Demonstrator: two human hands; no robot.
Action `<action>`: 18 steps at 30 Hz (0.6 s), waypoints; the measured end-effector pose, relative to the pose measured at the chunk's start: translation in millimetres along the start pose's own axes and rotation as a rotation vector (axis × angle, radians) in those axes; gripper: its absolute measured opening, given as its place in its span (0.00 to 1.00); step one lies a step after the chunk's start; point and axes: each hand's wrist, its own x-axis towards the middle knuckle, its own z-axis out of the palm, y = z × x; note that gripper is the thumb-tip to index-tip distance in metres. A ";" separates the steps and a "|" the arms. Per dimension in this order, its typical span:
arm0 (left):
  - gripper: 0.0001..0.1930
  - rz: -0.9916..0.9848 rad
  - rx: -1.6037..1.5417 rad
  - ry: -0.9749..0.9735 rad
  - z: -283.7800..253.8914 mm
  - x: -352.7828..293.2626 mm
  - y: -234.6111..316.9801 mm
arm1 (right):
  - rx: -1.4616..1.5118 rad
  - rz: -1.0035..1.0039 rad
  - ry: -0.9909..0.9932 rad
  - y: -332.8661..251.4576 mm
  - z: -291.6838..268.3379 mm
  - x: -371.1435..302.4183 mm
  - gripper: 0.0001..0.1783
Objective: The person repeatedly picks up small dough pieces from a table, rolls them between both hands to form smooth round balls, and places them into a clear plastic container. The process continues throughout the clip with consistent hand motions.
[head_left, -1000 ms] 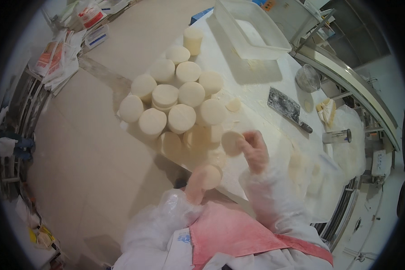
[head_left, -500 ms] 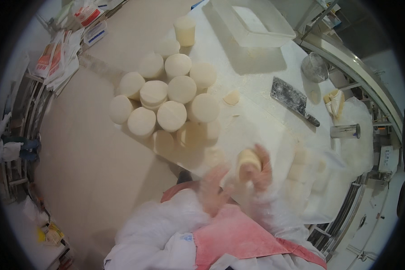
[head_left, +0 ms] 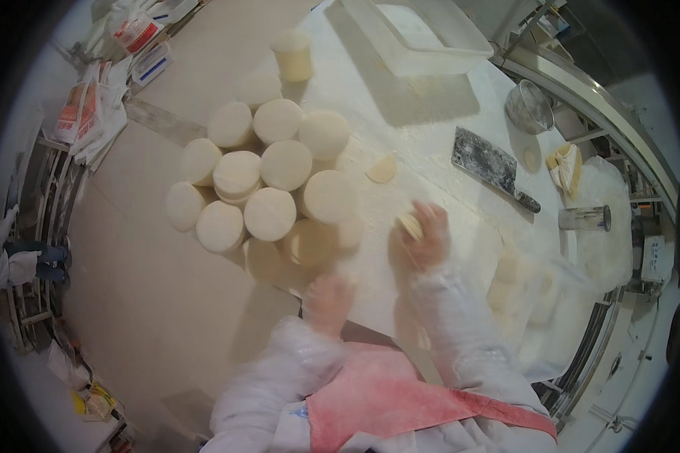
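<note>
Over the floury table, my right hand (head_left: 432,235) is closed around a short stack of pale round dough wrappers (head_left: 411,226). My left hand (head_left: 329,304) hovers at the table's near edge, below the nearest stacks; its fingers are smeared by motion. Several tall stacks of round dough wrappers (head_left: 285,164) stand close together to the left of my right hand. One stack (head_left: 292,57) stands apart at the far side. Beyond my right hand lies a loose thin piece of dough (head_left: 382,169).
A flour-dusted cleaver (head_left: 483,158) lies on the right. Behind it are a metal bowl (head_left: 529,108) and a translucent bin (head_left: 400,66). A metal cylinder (head_left: 584,218) lies at the right edge. Near right, clear plastic (head_left: 563,317) covers pale blocks.
My right hand has moved away from my body over the table with the wrappers. My left hand has moved left, apart from it. The view has shifted slightly.
</note>
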 end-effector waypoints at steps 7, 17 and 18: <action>0.26 0.095 -0.864 0.086 -40.5 -6.4 31.8 | 0.092 0.047 0.074 -1.3 -3.5 -4.0 0.31; 0.31 0.258 -0.703 -0.395 6.8 -6.7 155.9 | 1.665 1.065 -0.001 -40.8 -159.5 -78.1 0.30; 0.32 0.291 -0.772 -0.435 14.0 -13.8 164.6 | 1.803 1.073 0.061 -47.3 -178.2 -80.8 0.29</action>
